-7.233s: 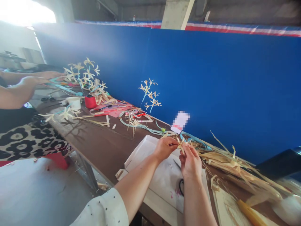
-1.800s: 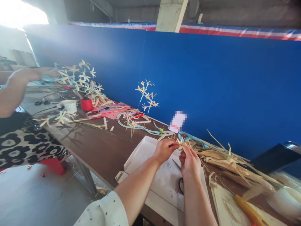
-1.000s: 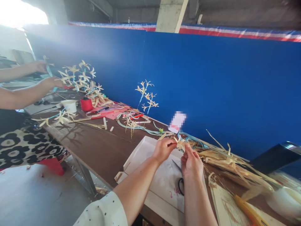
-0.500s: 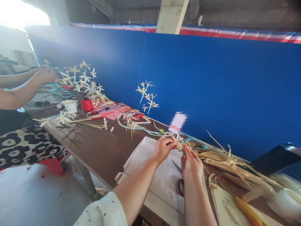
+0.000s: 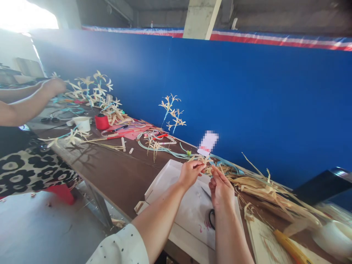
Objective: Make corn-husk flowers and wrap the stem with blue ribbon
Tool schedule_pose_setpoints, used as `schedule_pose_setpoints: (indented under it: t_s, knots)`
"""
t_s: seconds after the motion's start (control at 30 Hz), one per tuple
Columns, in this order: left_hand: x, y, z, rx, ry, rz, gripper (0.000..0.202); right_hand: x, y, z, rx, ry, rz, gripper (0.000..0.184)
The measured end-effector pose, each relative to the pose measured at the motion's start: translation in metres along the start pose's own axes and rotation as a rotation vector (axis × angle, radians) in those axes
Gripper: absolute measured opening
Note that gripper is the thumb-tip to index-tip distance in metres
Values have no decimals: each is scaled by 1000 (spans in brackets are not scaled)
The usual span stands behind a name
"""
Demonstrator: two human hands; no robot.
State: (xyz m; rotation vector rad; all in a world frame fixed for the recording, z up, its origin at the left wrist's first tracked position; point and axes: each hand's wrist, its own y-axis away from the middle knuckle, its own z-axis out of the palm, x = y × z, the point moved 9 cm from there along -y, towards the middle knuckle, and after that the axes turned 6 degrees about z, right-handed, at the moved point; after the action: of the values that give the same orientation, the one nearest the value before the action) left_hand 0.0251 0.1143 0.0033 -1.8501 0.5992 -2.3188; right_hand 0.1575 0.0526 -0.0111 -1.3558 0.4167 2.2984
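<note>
My left hand [image 5: 191, 173] pinches a pale husk flower [image 5: 205, 159], whose narrow petals stick up past the fingertips. Just to its right, my right hand [image 5: 221, 187] has thumb and fingers pressed together; whatever is between them is too small to make out. Both hands are above an opened white cardboard box [image 5: 178, 209]. Scissors [image 5: 211, 219] lie on that cardboard, their black handle partly covered by my right forearm. Dried husk strips [image 5: 255, 185] are heaped to the right of my right hand.
Husk flowers on blue stems [image 5: 100, 88] stand at the left, near a co-worker's hand [image 5: 56, 87]. A white tape dispenser [image 5: 82, 124], a red container [image 5: 101, 122] and pale blue cords [image 5: 143, 141] lie along the table. A yellow cutter [image 5: 291, 247] is at front right. Behind rises a blue partition [image 5: 247, 95].
My right hand has drawn slightly left and down, its fingertips now apart from the flower. My left hand stays nearly in place, the flower turned a little. The co-worker's hand has shifted slightly.
</note>
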Motion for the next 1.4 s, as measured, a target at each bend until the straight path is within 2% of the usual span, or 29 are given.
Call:
schedule_pose_setpoints:
  t_s: [0.37,0.67,1.2,1.4]
  knots:
    - [4,1,1,-13,-12,-4,22,-1,4,4,-33,-6,52,41]
    - [0,1,2,0,14,-25,19,4,0,-7,44,-21,67,30]
    - [-1,2,3,-16,24,-4,21,3,0,-10,93,25,45,25]
    - [-3,1,3,-23,25,-7,21,5,3,-3,24,10,87,35]
